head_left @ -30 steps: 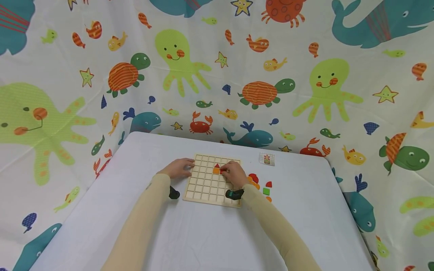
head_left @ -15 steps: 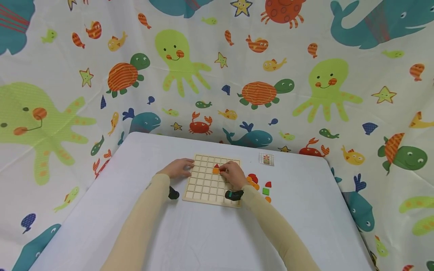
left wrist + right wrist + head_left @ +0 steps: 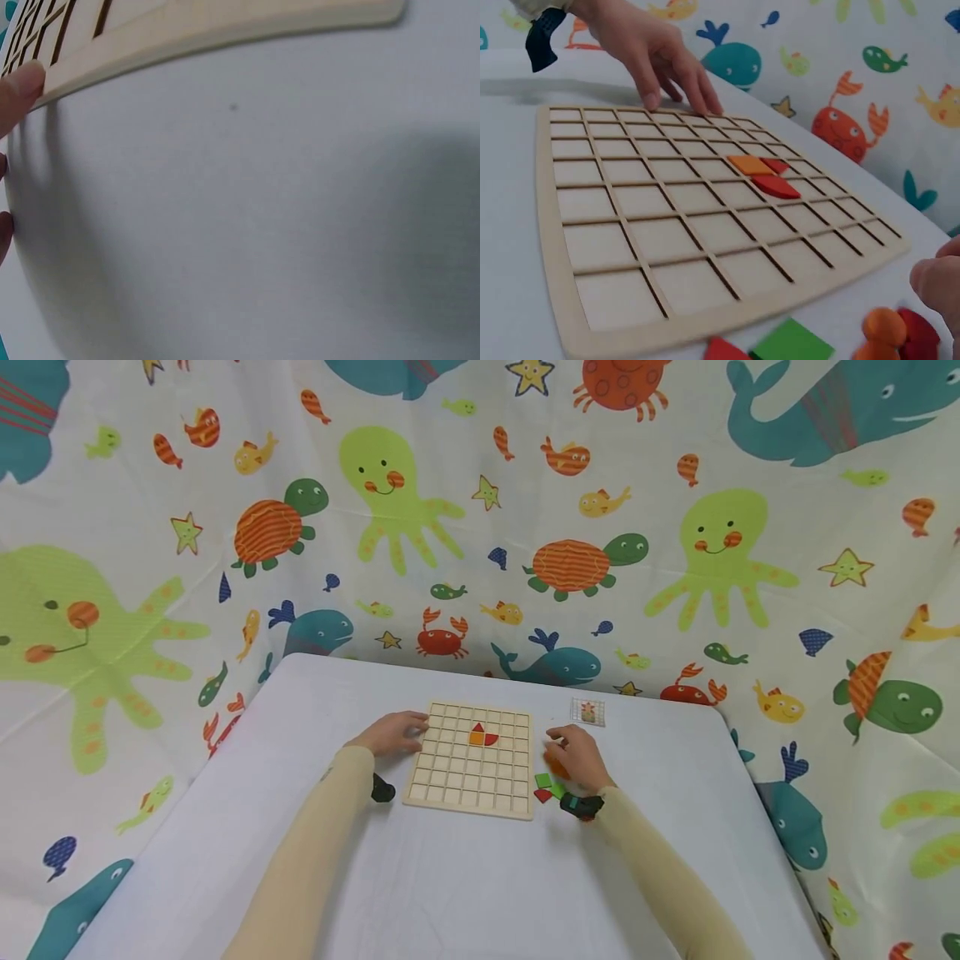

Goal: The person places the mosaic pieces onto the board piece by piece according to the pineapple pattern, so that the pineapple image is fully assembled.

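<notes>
Found the orange pieces (image 3: 885,327) just below the fingertips of the right hand (image 3: 581,754), toward the body side, with a visible gap between and, being rounded, no clear long axis. Saw those fingers loosely bent, narrowly parted, with nothing visible in their hold. Judged the right hand clearly nearer, having noticed the left hand (image 3: 390,733) with relaxed fingers at the opposite edge of the wooden board (image 3: 452,779).

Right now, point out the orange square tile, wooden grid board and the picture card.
Orange square tile (image 3: 750,165): right wrist view, top face.
Wooden grid board (image 3: 472,767): head view, bare cells.
Picture card (image 3: 588,712): head view, printed middle.
</notes>
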Available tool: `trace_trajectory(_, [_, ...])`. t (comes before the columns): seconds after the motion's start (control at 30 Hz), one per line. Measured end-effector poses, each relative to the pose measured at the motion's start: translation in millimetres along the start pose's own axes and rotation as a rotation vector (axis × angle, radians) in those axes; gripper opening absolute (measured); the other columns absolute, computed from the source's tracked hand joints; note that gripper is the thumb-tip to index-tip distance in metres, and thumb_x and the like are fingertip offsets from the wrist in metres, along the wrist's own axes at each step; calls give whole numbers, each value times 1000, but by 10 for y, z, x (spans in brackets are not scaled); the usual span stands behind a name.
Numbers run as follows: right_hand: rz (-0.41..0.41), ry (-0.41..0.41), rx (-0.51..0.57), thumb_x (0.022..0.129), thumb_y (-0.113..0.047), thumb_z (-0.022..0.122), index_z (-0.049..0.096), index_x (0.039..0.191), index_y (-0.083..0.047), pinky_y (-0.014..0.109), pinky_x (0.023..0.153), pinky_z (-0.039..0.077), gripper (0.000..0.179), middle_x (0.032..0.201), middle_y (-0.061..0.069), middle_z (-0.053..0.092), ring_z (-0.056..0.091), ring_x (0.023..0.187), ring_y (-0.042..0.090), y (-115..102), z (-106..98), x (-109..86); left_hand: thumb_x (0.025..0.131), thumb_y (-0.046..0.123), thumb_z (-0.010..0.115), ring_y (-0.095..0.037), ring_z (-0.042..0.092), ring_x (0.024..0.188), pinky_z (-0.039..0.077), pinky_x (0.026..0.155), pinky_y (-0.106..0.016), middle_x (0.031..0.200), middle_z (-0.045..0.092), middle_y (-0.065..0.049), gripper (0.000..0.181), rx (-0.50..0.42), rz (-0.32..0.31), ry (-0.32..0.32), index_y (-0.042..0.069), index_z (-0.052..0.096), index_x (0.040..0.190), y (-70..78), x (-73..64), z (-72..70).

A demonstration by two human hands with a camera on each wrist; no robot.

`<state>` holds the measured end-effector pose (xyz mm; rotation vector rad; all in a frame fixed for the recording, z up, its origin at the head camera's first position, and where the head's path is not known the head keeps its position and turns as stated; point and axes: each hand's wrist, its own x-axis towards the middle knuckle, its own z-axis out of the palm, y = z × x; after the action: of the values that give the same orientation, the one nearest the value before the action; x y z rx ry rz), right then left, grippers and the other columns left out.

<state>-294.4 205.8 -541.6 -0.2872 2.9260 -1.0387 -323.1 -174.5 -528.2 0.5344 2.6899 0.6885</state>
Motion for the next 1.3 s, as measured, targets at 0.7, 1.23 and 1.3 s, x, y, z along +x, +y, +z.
trace_trajectory(0.7, [76,-168,-100,91,-18,70,65,120,-2,48,97,51,33,109,11,64,56,102,28,575,-513,-247,89,16,73,-33,33,142,27,119,-48,150,44,-11,47,0,9,3,2,61,132,-7,-20,-33])
trace_trajectory(1.23, [71,-82,-94,91,-23,71,61,126,1,49,97,51,44,116,17,60,53,104,31,500,-337,-198,89,18,72,-33,33,142,27,118,-48,150,44,-11,47,14,11,-6,3,61,132,-19,-14,1])
trace_trajectory(1.3, [91,-79,-93,90,-24,71,61,125,1,50,97,51,43,115,17,59,53,104,31,492,-349,-199,89,18,72,-33,33,142,27,119,-48,150,44,-11,47,17,9,-9,3,60,132,-14,-6,-1])
